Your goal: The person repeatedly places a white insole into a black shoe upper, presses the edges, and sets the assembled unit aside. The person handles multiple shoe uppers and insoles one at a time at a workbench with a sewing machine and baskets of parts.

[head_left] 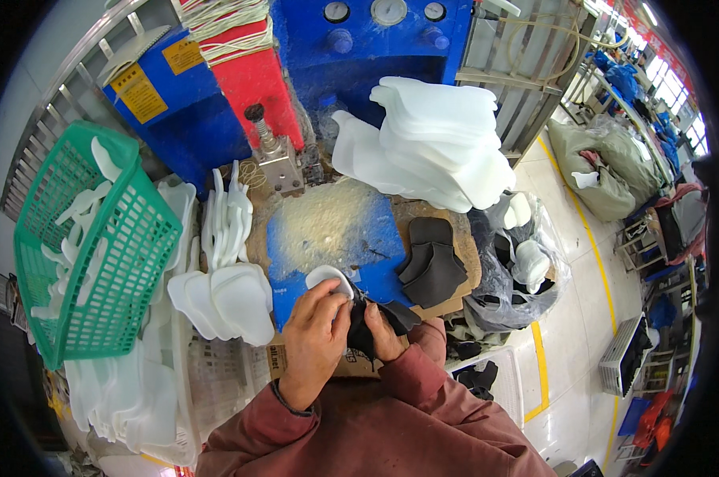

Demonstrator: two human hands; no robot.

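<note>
Just above the near edge of the blue board (375, 278), my left hand (313, 342) is closed on a curved white plastic piece (324, 275). Its fingertips press on the piece's rim. Beside it my right hand (385, 335) grips a black fabric piece (361, 332), thumb uppermost. The black fabric touches the right side of the white piece; where they meet is partly hidden by my fingers. A stack of dark grey shaped pads (432, 266) lies right of my hands. To the left rest several flat white shaped pieces (240, 300).
Pale dust (328, 222) covers the board before a metal fixture (280, 163) on a blue machine (304, 56). A tall white stack (439, 139) stands at the back. Left is a green basket (125, 262) holding white pieces; right, a clear plastic bag (554, 278).
</note>
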